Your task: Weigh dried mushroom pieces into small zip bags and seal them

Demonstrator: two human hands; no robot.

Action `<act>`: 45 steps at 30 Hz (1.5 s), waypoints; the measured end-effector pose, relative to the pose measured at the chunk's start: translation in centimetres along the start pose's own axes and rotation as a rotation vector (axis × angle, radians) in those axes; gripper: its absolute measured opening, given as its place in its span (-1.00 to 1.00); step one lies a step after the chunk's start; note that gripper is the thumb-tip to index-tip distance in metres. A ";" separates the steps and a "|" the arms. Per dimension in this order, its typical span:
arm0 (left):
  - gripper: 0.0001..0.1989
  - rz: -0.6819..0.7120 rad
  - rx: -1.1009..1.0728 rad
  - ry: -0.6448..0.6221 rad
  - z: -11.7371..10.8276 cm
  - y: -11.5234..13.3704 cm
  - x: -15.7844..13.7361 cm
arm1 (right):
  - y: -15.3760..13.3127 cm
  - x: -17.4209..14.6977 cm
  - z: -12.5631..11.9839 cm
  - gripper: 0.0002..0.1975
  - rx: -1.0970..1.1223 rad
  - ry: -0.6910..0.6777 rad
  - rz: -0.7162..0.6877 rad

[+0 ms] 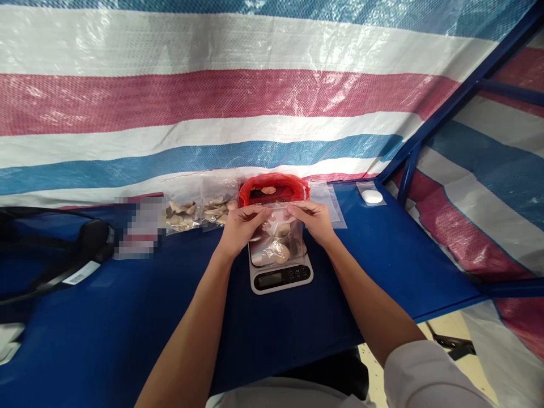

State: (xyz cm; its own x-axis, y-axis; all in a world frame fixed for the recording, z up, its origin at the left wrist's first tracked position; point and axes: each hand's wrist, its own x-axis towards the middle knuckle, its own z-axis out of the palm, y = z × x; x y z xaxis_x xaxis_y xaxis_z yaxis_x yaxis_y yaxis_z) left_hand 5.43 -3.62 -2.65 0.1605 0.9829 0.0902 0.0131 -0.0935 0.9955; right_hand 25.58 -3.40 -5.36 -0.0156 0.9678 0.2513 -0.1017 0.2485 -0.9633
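Observation:
A clear zip bag point(272, 241) with several pale, dried mushroom-like pieces hangs between my hands, over the white kitchen scale point(283, 281). Whether the bag rests on the scale I cannot tell. My left hand point(243, 224) pinches the bag's top edge at its left end. At the right end of that edge, my right hand point(313, 220) pinches it between thumb and fingers. Just behind the bag stands a red plastic bag point(274, 180), its mouth wide, with a brown piece point(267, 190) visible inside.
Two filled clear bags point(183, 216) point(216, 211) lie left of the red bag. Flat clear bags point(335, 207) lie to its right, near a white earbud case point(372, 196). Black headgear point(91, 241) sits on the blue table point(170, 317) at left. A striped tarp point(212, 96) closes the back.

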 end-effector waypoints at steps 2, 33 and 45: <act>-0.61 -0.006 -0.005 -0.007 0.0 0.0 -0.1 | -0.1 0.0 0.0 -0.78 0.007 0.002 0.009; -0.68 0.488 0.807 0.302 -10.3 2.5 -1.9 | -2.7 3.8 6.0 -0.67 0.067 -0.109 0.136; -0.54 0.509 1.209 0.212 -17.8 -0.7 0.2 | -1.7 10.0 12.4 -0.69 0.035 -0.239 0.085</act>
State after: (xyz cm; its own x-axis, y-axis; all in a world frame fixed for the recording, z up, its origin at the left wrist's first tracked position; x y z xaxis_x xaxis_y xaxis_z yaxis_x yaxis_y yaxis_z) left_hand -12.09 -0.54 -2.80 0.2543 0.7917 0.5554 0.8792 -0.4286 0.2083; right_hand 13.26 5.32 -0.10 -0.2602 0.9469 0.1891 -0.1240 0.1614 -0.9791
